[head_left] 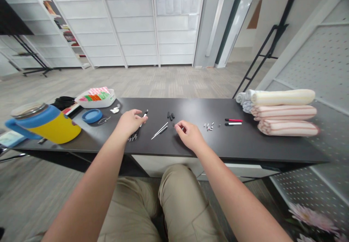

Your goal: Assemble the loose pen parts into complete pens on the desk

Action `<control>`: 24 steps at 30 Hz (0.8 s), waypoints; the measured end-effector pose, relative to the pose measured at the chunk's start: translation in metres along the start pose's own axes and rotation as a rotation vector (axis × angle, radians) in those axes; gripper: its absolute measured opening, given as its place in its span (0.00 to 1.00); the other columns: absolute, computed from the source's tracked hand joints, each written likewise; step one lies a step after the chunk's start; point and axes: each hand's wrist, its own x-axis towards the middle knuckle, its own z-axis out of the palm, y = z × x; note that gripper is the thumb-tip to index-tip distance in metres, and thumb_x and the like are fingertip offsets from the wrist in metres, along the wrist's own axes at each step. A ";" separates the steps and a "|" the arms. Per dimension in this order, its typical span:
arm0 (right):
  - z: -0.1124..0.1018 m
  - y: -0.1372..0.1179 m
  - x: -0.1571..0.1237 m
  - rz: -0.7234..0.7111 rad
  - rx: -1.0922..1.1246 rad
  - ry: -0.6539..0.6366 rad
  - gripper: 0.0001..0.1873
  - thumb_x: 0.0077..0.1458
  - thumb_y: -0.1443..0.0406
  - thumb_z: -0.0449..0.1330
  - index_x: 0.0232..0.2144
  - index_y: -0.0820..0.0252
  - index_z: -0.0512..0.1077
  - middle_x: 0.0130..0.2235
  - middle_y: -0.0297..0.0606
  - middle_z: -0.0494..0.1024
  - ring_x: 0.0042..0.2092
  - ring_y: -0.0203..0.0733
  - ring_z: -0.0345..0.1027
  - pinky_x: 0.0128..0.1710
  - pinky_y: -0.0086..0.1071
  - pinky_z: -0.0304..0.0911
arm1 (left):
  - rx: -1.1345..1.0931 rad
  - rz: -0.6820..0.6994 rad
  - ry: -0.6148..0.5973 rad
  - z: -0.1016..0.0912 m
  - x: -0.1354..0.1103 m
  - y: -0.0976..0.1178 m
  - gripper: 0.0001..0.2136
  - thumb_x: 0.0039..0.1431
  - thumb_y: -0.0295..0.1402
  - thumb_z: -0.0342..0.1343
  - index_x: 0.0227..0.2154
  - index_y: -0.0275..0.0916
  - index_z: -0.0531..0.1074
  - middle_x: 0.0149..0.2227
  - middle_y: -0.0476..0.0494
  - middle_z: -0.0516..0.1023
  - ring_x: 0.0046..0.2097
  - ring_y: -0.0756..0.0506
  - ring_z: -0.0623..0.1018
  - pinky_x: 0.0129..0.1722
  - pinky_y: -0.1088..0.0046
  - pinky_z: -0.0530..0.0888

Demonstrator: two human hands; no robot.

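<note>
My left hand (132,122) hovers over a group of pen barrels (133,137) on the dark table. Its index finger and thumb are apart, with the thumb tip against a black pen (145,114). Close to the middle, my right hand (188,133) has thumb and index finger pinched together; whatever is between them is too small to make out. Between the hands lie thin white pen refills (159,131) and several short black grips (171,117). Right of my right hand are scattered small silvery pen parts (209,126).
A red pen (234,120) and a white pen (233,124) lie farther right, before rolled towels (285,113). At left stand a yellow and blue jug (54,124), its blue lid (92,116), a crumpled tissue (115,109) and a white basket (96,104) of colourful packets.
</note>
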 end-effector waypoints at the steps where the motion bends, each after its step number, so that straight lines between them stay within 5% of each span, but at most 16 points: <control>1: 0.000 0.000 0.000 0.000 0.001 -0.001 0.13 0.68 0.57 0.55 0.35 0.55 0.75 0.33 0.33 0.80 0.33 0.39 0.69 0.37 0.32 0.59 | 0.000 0.007 0.017 0.004 0.000 0.000 0.18 0.45 0.42 0.71 0.39 0.42 0.79 0.26 0.47 0.82 0.34 0.40 0.80 0.34 0.69 0.69; 4: -0.001 -0.001 -0.001 0.007 -0.001 -0.006 0.13 0.68 0.57 0.55 0.35 0.54 0.75 0.33 0.33 0.79 0.33 0.39 0.69 0.37 0.32 0.59 | 0.122 0.046 0.029 0.021 0.000 -0.001 0.11 0.45 0.37 0.72 0.28 0.42 0.76 0.25 0.45 0.81 0.31 0.40 0.79 0.34 0.68 0.69; 13: 0.000 0.000 0.000 0.015 -0.009 -0.007 0.14 0.68 0.56 0.55 0.34 0.55 0.76 0.32 0.34 0.79 0.33 0.39 0.69 0.35 0.32 0.59 | 0.685 0.161 0.029 0.038 0.006 -0.012 0.09 0.63 0.40 0.62 0.39 0.40 0.78 0.39 0.33 0.82 0.45 0.33 0.82 0.44 0.62 0.74; 24: 0.002 0.002 0.000 0.000 -0.012 -0.009 0.14 0.68 0.56 0.55 0.34 0.55 0.75 0.31 0.33 0.79 0.33 0.40 0.69 0.36 0.32 0.59 | 0.723 0.370 0.052 0.034 -0.011 -0.008 0.06 0.66 0.32 0.56 0.37 0.38 0.77 0.43 0.32 0.77 0.48 0.34 0.77 0.50 0.59 0.72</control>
